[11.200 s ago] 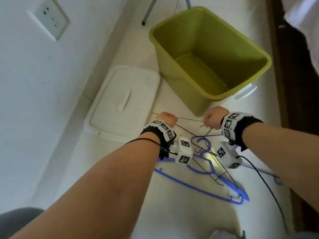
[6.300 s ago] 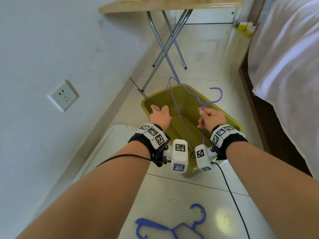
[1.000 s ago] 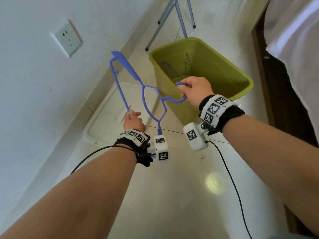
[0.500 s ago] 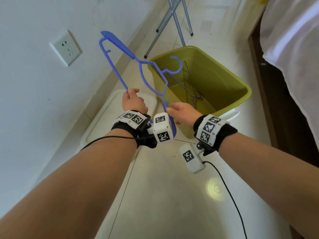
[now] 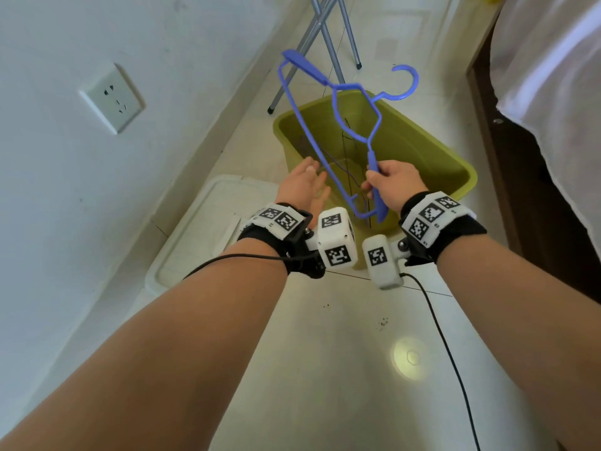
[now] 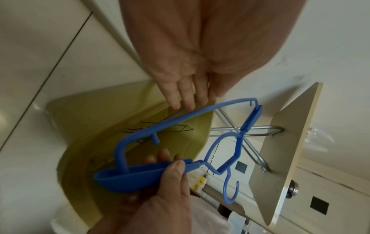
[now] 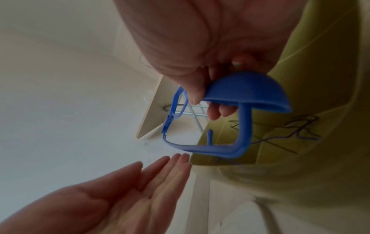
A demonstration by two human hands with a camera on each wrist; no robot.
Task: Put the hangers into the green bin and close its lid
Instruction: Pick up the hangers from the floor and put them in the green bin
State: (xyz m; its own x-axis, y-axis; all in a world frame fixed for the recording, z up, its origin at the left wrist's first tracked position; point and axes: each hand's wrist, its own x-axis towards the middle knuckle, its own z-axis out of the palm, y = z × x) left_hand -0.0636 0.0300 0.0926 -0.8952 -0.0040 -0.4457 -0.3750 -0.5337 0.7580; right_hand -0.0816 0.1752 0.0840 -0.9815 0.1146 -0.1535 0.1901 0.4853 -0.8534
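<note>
A blue plastic hanger (image 5: 305, 66) hangs tilted over the open green bin (image 5: 432, 157), its hook pointing away to the right. My right hand (image 5: 390, 183) grips its near shoulder end (image 6: 130, 178), thumb on top, fingers curled under (image 7: 220, 110). My left hand (image 5: 304, 183) is open, fingers straight, just beside the hanger's long bar; I cannot tell whether the fingertips (image 6: 184, 101) touch it. Thin dark wire hangers (image 7: 296, 128) lie inside the bin. The white lid (image 5: 208, 229) lies flat on the floor, left of the bin.
A white wall with a socket (image 5: 112, 97) runs along the left. Metal legs of a folding table (image 5: 325, 43) stand behind the bin. A bed with a white sheet (image 5: 553, 76) and dark frame borders the right. Pale tiled floor lies in front.
My left hand has let go of the hanger's bar and opened. My right hand now carries the hanger alone by its shoulder end and has swung it over the bin.
</note>
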